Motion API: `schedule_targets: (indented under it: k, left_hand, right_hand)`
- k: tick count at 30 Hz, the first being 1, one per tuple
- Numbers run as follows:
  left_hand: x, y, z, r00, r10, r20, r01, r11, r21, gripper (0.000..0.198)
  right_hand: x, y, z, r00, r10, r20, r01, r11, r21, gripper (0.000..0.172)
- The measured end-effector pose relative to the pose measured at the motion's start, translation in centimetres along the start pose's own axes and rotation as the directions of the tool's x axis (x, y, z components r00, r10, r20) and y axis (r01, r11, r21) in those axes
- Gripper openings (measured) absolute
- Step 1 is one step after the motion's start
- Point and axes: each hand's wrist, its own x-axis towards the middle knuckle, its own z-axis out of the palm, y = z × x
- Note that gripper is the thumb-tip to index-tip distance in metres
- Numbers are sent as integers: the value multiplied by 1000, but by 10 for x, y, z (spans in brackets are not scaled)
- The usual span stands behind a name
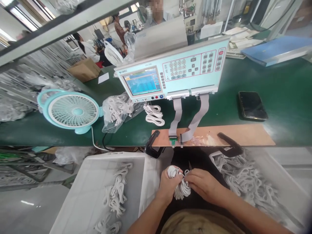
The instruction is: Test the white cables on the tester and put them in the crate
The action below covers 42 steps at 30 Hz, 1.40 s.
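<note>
The left hand [167, 187] has its fingers curled closed round a white cable bundle [184, 188], just off the table's [280, 94] near edge. The right hand [202, 182] bends its fingers close against the coils (whether they pinch anything, I can't tell from here). Should the left grip slacken, coils could slip and tangle; a stray loop might snag the black clamp [151, 143] on that edge.

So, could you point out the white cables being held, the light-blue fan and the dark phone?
Held white cables [186, 189]: head view, on their coiled loops.
Light-blue fan [78, 111]: head view, on the hub at its middle.
Dark phone [253, 105]: head view, on its screen.
</note>
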Motion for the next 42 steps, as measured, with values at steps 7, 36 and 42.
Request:
schedule_targets:
  k: [7, 36, 42]
  left_hand:
    - [12, 35, 12, 979, 30, 200, -3, 991, -134, 18]
    - [49, 21, -1, 995, 74, 67, -63, 986, -156, 32]
    - [51, 29, 12, 989, 94, -117, -115, 976, -187, 33]
  right_hand:
    - [42, 5, 4, 867, 456, -203, -323, 823, 468, 25]
    - [71, 0, 9, 742, 670, -14, -355, 411, 840, 38]
    - [70, 10, 9, 761, 648, 5, -360, 417, 835, 32]
